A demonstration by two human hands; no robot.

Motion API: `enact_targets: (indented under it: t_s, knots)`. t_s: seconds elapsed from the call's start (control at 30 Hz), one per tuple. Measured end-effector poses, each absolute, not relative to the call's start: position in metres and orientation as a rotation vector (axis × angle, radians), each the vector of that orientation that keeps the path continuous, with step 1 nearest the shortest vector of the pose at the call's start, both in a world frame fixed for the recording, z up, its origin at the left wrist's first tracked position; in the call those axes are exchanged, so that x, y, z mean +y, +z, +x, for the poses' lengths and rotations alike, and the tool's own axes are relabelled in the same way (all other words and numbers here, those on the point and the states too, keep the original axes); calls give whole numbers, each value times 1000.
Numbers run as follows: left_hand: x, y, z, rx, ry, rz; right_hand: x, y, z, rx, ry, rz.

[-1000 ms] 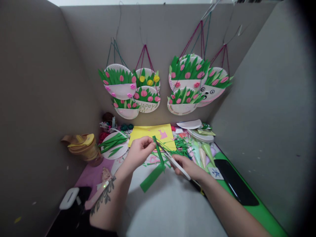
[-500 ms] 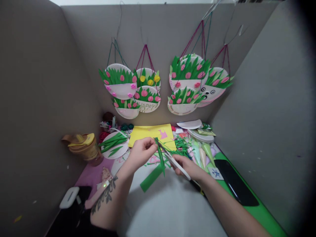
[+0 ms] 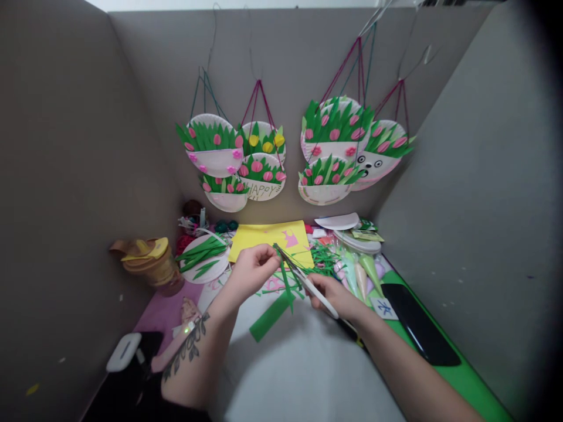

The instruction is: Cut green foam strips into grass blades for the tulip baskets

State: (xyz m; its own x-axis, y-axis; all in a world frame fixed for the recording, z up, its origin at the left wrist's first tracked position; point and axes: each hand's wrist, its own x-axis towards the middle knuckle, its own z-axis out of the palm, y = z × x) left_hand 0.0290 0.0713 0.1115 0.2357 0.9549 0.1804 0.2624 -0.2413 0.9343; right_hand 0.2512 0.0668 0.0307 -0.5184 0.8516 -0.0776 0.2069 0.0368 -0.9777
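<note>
Green paper makes up the narrow strip (image 3: 287,286) pinched at its top between the thumb and fingers of the left hand (image 3: 254,268); it hangs over the pale desk (image 3: 281,375), with a wider green piece (image 3: 269,319) slanting away near its lower end. The right hand (image 3: 335,294) is closed around the white handles of the scissors (image 3: 321,300), whose blades point up and across to the strip, close to the left fingertips.

That closeness looks like the main risk: if the blades close a little too far forward, they could nip the thumb or a finger. The strip is thin and seems held only at the top, so its free length could swing or twist, sending a cut off line or right through. Whether the wider piece is joined to it is hard to tell; if barely attached, it could drop.

Loose green scraps (image 3: 325,261) lie just behind the scissors, near the yellow sheet (image 3: 248,235), and a piece that falls among them could be hard to pick out by colour.
</note>
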Motion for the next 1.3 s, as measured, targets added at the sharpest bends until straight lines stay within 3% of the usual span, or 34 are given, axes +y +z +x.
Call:
enact_targets:
  t_s: [0.17, 0.37, 0.63, 0.73, 0.87, 1.1, 1.3]
  knots:
    - [74, 111, 24, 1151, 1060, 1637, 70, 36, 259, -1774, 1414, -1160]
    - [81, 114, 14, 1144, 1327, 1397, 77, 36, 278, -2122, 944, -1463]
    - [97, 98, 28, 974, 1441, 1099, 52, 26, 242, -2588, 680, -1359]
    - [98, 94, 31, 964, 1380, 1138, 51, 27, 239, -2532, 784, -1273]
    - [93, 91, 35, 923, 1155, 1335, 58, 35, 249, -2063, 988, -1176]
    - [81, 87, 56, 780, 936, 1583, 48, 45, 250, -1469, 1639, -920]
    - [77, 84, 63, 755, 929, 1575, 45, 52, 243, -1449, 1666, -951]
